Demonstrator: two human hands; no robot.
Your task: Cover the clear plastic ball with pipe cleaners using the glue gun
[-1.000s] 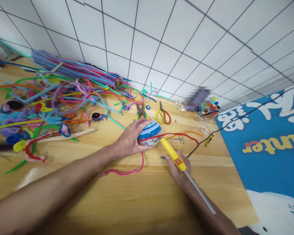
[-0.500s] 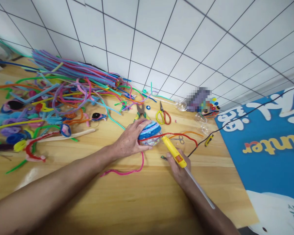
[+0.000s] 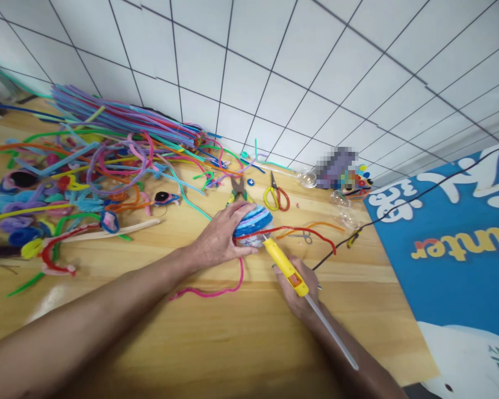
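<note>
My left hand (image 3: 222,233) is closed around a ball (image 3: 254,220) banded with blue, pink and purple pipe cleaner. A red pipe cleaner (image 3: 303,229) runs along the ball's lower side and trails off to the right. Below the ball, a pink pipe cleaner (image 3: 220,292) curls on the table. In my right hand (image 3: 297,288) is a yellow glue gun (image 3: 283,262), its nozzle at the ball's lower right edge by the red strand. A clear glue stick (image 3: 335,335) sticks out of the gun's back end.
Pliers (image 3: 239,189), yellow-and-red scissors (image 3: 276,194) and small metal scissors (image 3: 303,238) lie around the ball. Loose pipe cleaners (image 3: 120,160) heap up at left before a bundle (image 3: 125,115). A black cable (image 3: 382,213) crosses the right side. A tiled wall (image 3: 249,72) stands behind.
My right hand has brought the glue gun slightly left and down, its nozzle now lower on the ball beneath the red pipe cleaner. My left hand and the ball have barely moved.
</note>
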